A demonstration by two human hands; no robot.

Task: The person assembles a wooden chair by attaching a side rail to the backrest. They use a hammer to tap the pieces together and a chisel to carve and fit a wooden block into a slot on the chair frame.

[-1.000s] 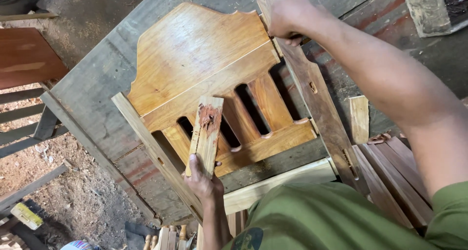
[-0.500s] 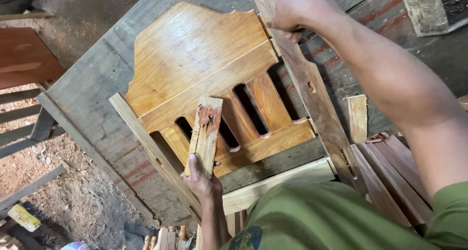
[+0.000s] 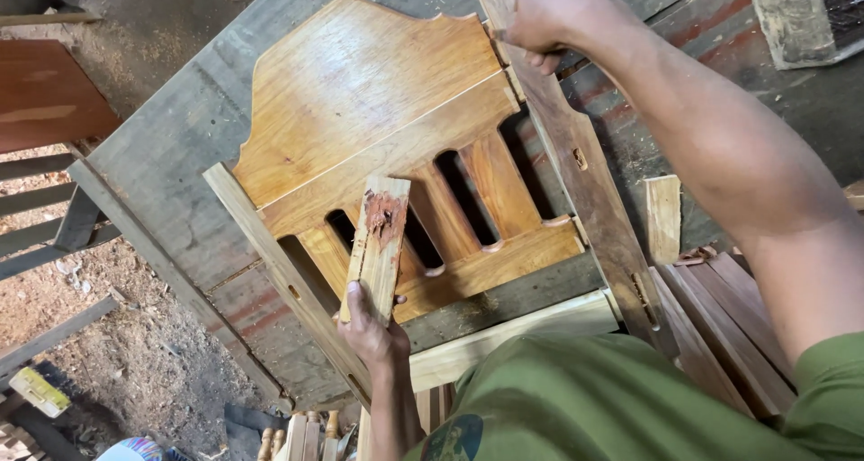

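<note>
- Underneath everything, a grey plank workbench (image 3: 171, 146) carries the work.
- Flat on it lies an orange-brown chair back (image 3: 378, 119), with a solid shaped panel above a row of short slats.
- Along the frame's far side runs a dark side post (image 3: 589, 209); the right hand (image 3: 540, 16) is wrapped around its top end, fingers fully curled on it.
- Resting tilted over the slats, a short wooden block (image 3: 378, 245) has a reddish patch near its upper end; the left hand (image 3: 369, 326) grips its lower end, fingers closed around it.
</note>
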